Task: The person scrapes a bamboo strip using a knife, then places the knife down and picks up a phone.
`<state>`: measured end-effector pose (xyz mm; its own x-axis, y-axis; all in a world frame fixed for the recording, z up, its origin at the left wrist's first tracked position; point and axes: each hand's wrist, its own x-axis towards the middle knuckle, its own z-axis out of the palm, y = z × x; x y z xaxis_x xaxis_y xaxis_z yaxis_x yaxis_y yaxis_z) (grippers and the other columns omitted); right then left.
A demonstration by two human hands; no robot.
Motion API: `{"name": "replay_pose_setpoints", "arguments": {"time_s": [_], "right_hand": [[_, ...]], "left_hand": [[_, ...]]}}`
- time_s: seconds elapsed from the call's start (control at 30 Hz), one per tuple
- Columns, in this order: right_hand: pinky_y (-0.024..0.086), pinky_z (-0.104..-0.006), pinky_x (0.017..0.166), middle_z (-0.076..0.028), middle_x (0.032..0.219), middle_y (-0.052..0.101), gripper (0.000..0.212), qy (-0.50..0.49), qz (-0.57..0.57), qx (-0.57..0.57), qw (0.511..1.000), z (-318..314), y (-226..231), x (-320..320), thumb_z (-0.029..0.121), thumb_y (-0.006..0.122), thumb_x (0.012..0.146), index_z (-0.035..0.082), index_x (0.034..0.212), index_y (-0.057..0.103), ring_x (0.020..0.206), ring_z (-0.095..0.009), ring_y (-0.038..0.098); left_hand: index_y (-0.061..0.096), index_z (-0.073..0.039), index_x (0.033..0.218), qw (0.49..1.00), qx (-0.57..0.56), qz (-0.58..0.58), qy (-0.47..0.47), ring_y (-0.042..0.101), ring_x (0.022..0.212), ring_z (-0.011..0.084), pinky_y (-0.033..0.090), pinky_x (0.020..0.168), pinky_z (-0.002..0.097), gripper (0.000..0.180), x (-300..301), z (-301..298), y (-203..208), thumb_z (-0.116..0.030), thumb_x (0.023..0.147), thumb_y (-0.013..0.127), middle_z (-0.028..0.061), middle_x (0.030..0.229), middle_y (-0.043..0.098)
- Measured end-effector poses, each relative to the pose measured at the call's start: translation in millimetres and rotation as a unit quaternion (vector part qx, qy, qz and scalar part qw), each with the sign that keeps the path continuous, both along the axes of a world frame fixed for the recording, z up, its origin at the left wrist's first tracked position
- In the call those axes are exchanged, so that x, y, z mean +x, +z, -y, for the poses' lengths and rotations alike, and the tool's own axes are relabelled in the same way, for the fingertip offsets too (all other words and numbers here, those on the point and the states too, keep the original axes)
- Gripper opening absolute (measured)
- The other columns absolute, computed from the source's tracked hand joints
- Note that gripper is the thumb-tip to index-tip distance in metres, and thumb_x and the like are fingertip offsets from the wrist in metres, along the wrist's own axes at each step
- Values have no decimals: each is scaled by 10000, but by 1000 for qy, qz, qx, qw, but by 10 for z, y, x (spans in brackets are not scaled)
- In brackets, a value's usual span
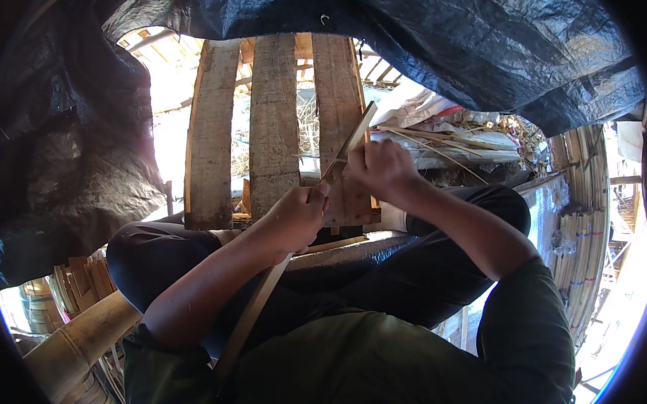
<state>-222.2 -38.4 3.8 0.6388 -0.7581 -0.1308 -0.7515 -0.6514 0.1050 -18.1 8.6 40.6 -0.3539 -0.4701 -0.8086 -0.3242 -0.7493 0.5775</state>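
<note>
Head view, seen from above the lap. Long bamboo strip (270, 291) lying on a diagonal, from low near the left side of the body, below the wooden pallet (273, 125), up to a thin tip against the right plank of that pallet. Left hand (295, 218) closed around the strip at about its middle, just under the lower edge of the pallet, fingers curled and thumb on top. Right hand (380, 167) higher and further along the same axis, in front of the right plank, closed as a fist near the upper end of the strip; possibly a small blade inside this fist, too hidden to tell. Both hands on one line, near each other but not touching, a short bare piece of strip between them. Long free part of the strip running down from the left hand toward the body, so more length behind the grip than ahead of it. Thick bamboo pole (77, 343) low and to the left of the pallet, beside the left knee. Bundle of thin bamboo slats (582, 263) standing well to the right of the pallet. Black tarp (475, 44) above and around the pallet. No real container in sight; only loose strips and white sacks (420, 104) heaped just right of the pallet.
</note>
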Motion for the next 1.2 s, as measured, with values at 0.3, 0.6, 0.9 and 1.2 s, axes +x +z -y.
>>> {"name": "replay_pose_setpoints", "arguments": {"time_s": [0.3, 0.6, 0.9, 1.2], "right_hand": [[522, -512, 834, -294, 884, 653, 463, -252, 105, 181, 945, 137, -124, 12, 346, 369, 923, -23, 860, 641, 803, -437, 661], [526, -420, 462, -186, 711, 616, 148, -167, 66, 21, 983, 334, -286, -216, 124, 511, 830, 5, 769, 575, 691, -308, 668], [437, -293, 385, -33, 598, 430, 106, 96, 57, -380, 918, 333, -354, -227, 54, 593, 702, 54, 687, 488, 505, -163, 483], [533, -429, 464, -183, 654, 624, 306, -53, 133, -110, 984, 122, -225, 29, 215, 497, 881, 48, 651, 608, 620, -346, 664]], "left_hand": [[469, -80, 878, 999, -52, 6, -9, 341, 434, 67, 299, 379, 235, 403, -10, -56, -96, -434, 1022, 341, -26, 597, 390], [459, -73, 885, 999, -35, 3, -4, 300, 409, 52, 255, 357, 239, 395, 4, -73, -18, -434, 1019, 367, -32, 596, 370], [485, -69, 898, 996, -71, 50, 3, 327, 414, 56, 264, 367, 240, 401, 87, -26, -15, -437, 1016, 380, -22, 603, 396], [536, 1, 801, 979, -177, 96, -14, 452, 558, 171, 393, 571, 361, 451, 94, -23, -169, -369, 1015, 391, 76, 595, 480]]}}
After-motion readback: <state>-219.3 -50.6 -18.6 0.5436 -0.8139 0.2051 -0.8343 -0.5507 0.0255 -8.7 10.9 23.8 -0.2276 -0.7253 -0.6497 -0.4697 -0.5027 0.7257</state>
